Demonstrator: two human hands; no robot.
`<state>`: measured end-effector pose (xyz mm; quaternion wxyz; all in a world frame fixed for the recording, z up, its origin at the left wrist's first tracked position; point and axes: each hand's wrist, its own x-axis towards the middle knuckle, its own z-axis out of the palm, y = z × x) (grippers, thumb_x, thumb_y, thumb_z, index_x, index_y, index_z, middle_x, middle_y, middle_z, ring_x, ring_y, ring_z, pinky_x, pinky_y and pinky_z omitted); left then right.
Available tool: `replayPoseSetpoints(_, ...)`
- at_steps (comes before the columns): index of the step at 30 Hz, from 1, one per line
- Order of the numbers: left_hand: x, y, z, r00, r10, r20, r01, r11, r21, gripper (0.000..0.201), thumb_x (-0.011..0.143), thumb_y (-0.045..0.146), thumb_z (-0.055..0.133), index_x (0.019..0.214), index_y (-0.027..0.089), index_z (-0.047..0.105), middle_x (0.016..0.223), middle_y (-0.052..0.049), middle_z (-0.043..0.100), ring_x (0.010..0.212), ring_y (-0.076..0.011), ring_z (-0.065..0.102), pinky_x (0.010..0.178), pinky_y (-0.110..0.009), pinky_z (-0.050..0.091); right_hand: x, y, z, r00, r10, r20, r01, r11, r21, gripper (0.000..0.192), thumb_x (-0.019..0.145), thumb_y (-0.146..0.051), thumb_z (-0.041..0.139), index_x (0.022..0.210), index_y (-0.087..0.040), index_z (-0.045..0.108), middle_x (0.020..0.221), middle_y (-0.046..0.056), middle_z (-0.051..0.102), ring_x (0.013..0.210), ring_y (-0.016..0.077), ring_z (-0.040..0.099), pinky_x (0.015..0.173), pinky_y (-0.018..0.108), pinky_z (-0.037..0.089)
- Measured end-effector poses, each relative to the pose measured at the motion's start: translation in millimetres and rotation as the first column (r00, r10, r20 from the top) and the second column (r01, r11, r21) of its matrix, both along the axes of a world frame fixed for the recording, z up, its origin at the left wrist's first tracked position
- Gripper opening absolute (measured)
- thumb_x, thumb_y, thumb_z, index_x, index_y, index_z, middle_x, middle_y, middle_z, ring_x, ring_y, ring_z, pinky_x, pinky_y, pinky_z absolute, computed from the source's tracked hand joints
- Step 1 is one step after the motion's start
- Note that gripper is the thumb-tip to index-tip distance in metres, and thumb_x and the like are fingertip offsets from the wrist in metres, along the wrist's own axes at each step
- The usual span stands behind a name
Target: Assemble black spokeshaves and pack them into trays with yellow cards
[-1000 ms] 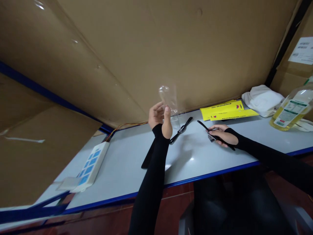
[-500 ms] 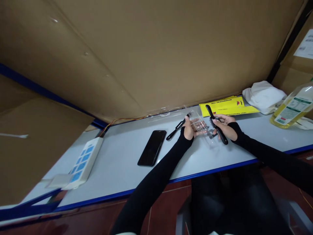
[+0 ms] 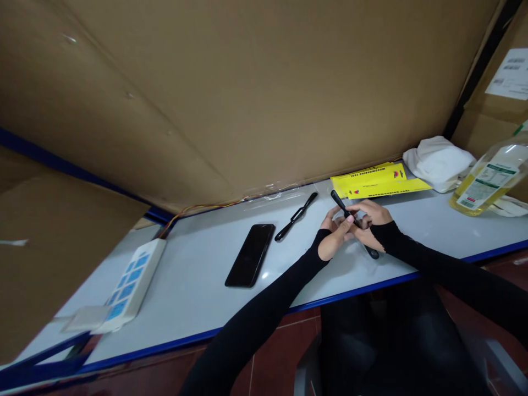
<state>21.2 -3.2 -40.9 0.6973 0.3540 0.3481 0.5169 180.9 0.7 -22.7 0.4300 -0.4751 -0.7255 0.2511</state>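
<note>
Black tool (image 3: 339, 202) slants between left hand (image 3: 335, 236) and right hand (image 3: 374, 213), both gripping it.

The place looked like a small workshop or packing station. A pale surface (image 3: 185, 264) with a blue edge stood against a tall cardboard sheet (image 3: 247, 99), with blue metal framing (image 3: 61, 168) at the left. Yellow cards (image 3: 388, 190) printed "WOODWORKING TOOL" lay near the back, and a black two-handled tool (image 3: 310, 200) lay to their left. A barcoded label (image 3: 509, 74) on cardboard, a power strip (image 3: 138, 283) and red floor tiles (image 3: 272, 352) suited a workplace.
</note>
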Motion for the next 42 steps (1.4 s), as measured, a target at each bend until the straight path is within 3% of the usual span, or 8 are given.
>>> replayPoseSetpoints(5, -0.7, -3.8, -1.0, 0.994, -0.101, -0.033, 0.101, 0.995, 0.012, 0.076, 0.069, 0.044, 0.099, 0.128, 0.017, 0.058, 0.095, -0.008, 0.077, 0.098, -0.0318, 0.078, 0.089, -0.046, 0.060, 2.5, -6.8, 0.9, 0.987, 0.160, 0.026, -0.161, 0.985, 0.061, 0.048, 0.078, -0.023, 0.070, 0.126, -0.021, 0.076, 0.127, 0.010, 0.064, 0.050, 0.0039, 0.044, 0.052, 0.026, 0.047)
replayPoseSetpoints(10, -0.2, -1.8, -13.6, 0.993, -0.105, -0.054, 0.105, 0.994, -0.004, 0.072, 0.068, 0.043, 0.097, 0.124, 0.016, 0.063, 0.089, -0.008, 0.076, 0.093, -0.0333, 0.079, 0.087, -0.046, 0.062, 9.0, -5.3, -2.5, 0.949, 0.315, 0.002, -0.315, 0.948, 0.049, 0.060, 0.080, -0.020, 0.067, 0.140, -0.024, 0.068, 0.129, 0.009, 0.061, 0.064, 0.0095, 0.057, 0.060, 0.027, 0.052)
replayPoseSetpoints(14, -3.7, 3.6, -16.0, 0.995, -0.091, -0.032, 0.090, 0.995, -0.045, 0.059, 0.065, 0.028, 0.092, 0.116, 0.017, 0.064, 0.080, -0.002, 0.072, 0.087, -0.0307, 0.078, 0.079, -0.043, 0.062, 10.3, -3.6, -5.5, 0.930, 0.367, -0.031, -0.364, 0.929, 0.062, 0.063, 0.082, -0.015, 0.065, 0.144, -0.025, 0.064, 0.132, 0.010, 0.055, 0.066, 0.0083, 0.055, 0.056, 0.025, 0.049)
replayPoseSetpoints(21, -2.7, 3.7, -9.1, 0.995, -0.060, -0.084, 0.048, 0.989, -0.142, 0.052, 0.060, 0.021, 0.087, 0.105, 0.017, 0.063, 0.077, -0.003, 0.072, 0.091, -0.0349, 0.078, 0.077, -0.046, 0.064, 10.3, 0.9, -4.0, 0.960, 0.266, -0.085, -0.248, 0.952, 0.178, 0.038, 0.081, -0.015, 0.066, 0.118, -0.022, 0.074, 0.113, 0.007, 0.060, 0.069, 0.0108, 0.056, 0.051, 0.022, 0.041)
replayPoseSetpoints(28, -6.5, 5.5, 0.7, 1.000, -0.010, -0.027, 0.006, 0.990, -0.143, 0.065, 0.054, 0.022, 0.097, 0.109, 0.014, 0.063, 0.083, -0.007, 0.076, 0.092, -0.0383, 0.079, 0.085, -0.058, 0.065, 26.9, 20.4, -1.4, 0.994, -0.066, -0.092, 0.083, 0.978, 0.192, 0.008, 0.084, -0.020, 0.069, 0.091, -0.020, 0.072, 0.093, 0.005, 0.062, 0.067, 0.0138, 0.056, 0.052, 0.027, 0.040)
replayPoseSetpoints(33, -9.8, 7.8, 1.7, 1.000, -0.003, -0.012, 0.001, 0.983, -0.186, 0.066, 0.054, 0.016, 0.094, 0.110, 0.014, 0.060, 0.087, -0.009, 0.078, 0.087, -0.0361, 0.080, 0.082, -0.056, 0.066, 48.7, 50.1, -0.4, 0.933, -0.304, 0.195, 0.238, 0.924, 0.300, 0.029, 0.076, -0.022, 0.072, 0.105, -0.022, 0.074, 0.106, 0.010, 0.065, 0.103, 0.0312, 0.061, 0.085, 0.044, 0.054)
replayPoseSetpoints(37, -11.0, 8.6, 4.5, 1.000, -0.009, -0.010, 0.007, 0.981, -0.196, 0.064, 0.055, 0.012, 0.091, 0.110, 0.014, 0.059, 0.088, -0.010, 0.078, 0.080, -0.0341, 0.079, 0.079, -0.057, 0.067, 66.9, 83.3, -2.9, 0.764, -0.231, 0.602, 0.176, 0.973, 0.151, 0.066, 0.063, -0.023, 0.080, 0.129, -0.024, 0.073, 0.132, 0.014, 0.064, 0.130, 0.0447, 0.047, 0.104, 0.059, 0.043)
replayPoseSetpoints(42, -12.0, 11.1, 6.9, 0.999, -0.047, 0.021, 0.050, 0.981, -0.187, 0.054, 0.060, 0.010, 0.088, 0.106, 0.013, 0.060, 0.088, -0.011, 0.077, 0.076, -0.0312, 0.078, 0.079, -0.057, 0.066, 88.0, 111.8, -6.6, 0.607, -0.159, 0.779, 0.180, 0.982, 0.060, 0.046, 0.079, -0.024, 0.069, 0.124, -0.029, 0.076, 0.130, 0.010, 0.071, 0.125, 0.0388, 0.055, 0.104, 0.055, 0.040)
